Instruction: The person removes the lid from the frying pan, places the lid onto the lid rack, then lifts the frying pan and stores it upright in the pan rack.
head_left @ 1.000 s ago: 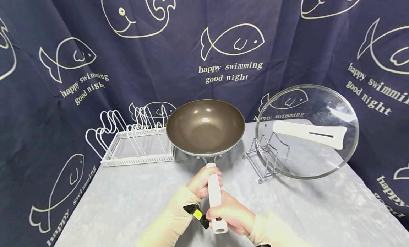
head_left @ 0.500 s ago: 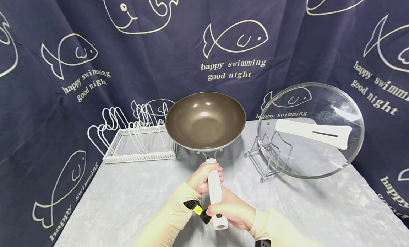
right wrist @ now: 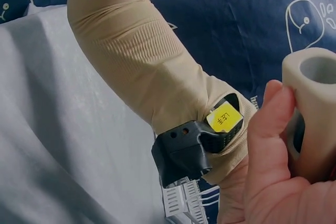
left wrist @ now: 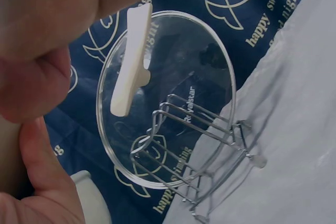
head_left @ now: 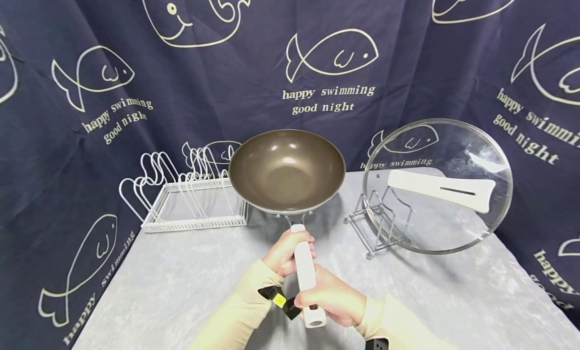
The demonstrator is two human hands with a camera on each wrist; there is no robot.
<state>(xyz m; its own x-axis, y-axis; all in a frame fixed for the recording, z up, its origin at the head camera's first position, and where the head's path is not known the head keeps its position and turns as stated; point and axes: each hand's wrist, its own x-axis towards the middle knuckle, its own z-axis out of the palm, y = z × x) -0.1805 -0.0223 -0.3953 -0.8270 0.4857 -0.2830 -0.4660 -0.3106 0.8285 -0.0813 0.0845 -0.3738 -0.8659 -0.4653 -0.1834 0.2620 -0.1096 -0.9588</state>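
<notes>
A wok (head_left: 287,173) with a brown inside and a long white handle (head_left: 304,264) is in the middle of the head view, its bowl facing me and tilted. My left hand (head_left: 285,252) grips the handle near the bowl. Closer to me, my right hand (head_left: 333,297) holds the handle's end, thumb lying across it. In the right wrist view the handle's hollow end (right wrist: 315,77) rises beside my right thumb (right wrist: 270,135). Part of my left hand (left wrist: 47,192) fills the left side of the left wrist view.
At the left stands a white wire dish rack (head_left: 195,221). A glass lid (head_left: 439,229) with a white handle leans upright in a chrome wire stand (head_left: 369,239) at the right. Behind the grey table (head_left: 190,279) hangs a dark blue curtain (head_left: 254,88) with fish drawings.
The wok's bowl has risen a little in the head view, mostly in the first half second, then shifted slightly left. Both hands keep their hold on the handle.
</notes>
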